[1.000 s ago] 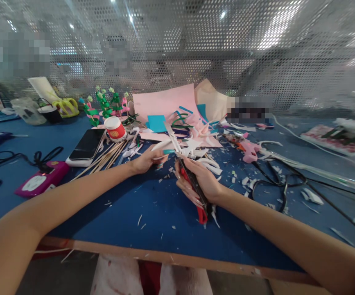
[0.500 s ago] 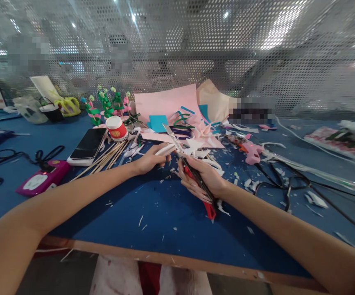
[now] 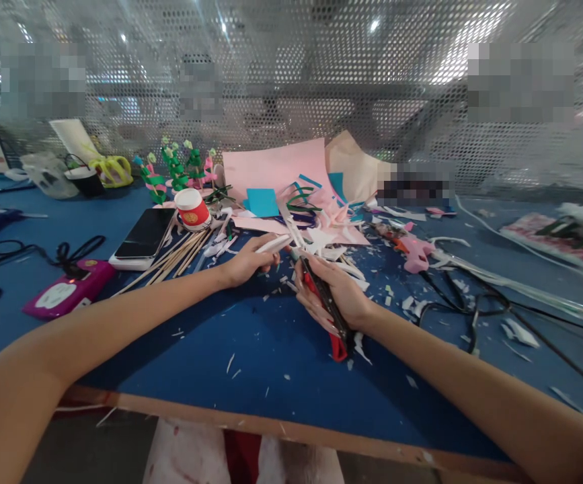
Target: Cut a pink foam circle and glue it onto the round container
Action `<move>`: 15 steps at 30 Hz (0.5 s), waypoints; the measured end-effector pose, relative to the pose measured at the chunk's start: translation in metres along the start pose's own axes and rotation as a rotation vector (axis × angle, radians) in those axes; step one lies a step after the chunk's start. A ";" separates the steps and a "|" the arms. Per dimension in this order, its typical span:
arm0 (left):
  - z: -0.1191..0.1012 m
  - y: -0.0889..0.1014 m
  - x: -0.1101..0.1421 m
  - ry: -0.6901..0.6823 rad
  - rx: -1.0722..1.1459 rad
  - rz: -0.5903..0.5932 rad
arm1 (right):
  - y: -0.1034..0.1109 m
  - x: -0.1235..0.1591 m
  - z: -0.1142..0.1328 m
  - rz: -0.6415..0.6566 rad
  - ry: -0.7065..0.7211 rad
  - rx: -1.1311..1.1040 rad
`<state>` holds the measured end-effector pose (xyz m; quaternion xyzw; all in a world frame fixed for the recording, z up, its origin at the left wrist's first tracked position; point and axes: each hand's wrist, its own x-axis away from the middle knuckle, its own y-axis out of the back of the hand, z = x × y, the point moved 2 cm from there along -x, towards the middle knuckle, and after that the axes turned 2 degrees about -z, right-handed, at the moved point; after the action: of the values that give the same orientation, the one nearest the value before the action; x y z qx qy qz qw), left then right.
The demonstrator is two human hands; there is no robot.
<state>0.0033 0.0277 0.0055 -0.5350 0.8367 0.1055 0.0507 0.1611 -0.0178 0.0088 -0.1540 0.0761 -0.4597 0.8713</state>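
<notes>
My left hand (image 3: 248,261) is closed, with a narrow white curved piece (image 3: 274,244) pinched between its fingers. It looks like paper or thin foam. Just to the right, my right hand (image 3: 334,292) is wrapped round a pair of scissors (image 3: 325,288) with black and red handles. Their silver blades point up and away, close to the right end of the white piece. Whether blade and piece touch, I cannot tell. White scraps (image 3: 324,240) lie beyond my right hand.
Thin wooden sticks (image 3: 175,254), a red-and-white cup (image 3: 191,210) and a phone (image 3: 146,233) stand or lie left. Behind are pink paper (image 3: 276,163) and green paper plants (image 3: 173,168). Right are a pink glue gun (image 3: 416,253) and black cables (image 3: 473,309). A purple box (image 3: 69,290) is nearer.
The scissor blades have swung slightly to the right and the handles tilt a little differently. The left hand still holds the white piece, now turned slightly upward. The view has shifted slightly.
</notes>
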 end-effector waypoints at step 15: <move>-0.005 -0.002 -0.001 -0.080 -0.142 0.130 | 0.001 0.000 -0.001 0.022 -0.027 0.001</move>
<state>0.0056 0.0263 0.0105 -0.4773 0.8573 0.1888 0.0391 0.1615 -0.0180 0.0074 -0.1589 0.0661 -0.4482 0.8772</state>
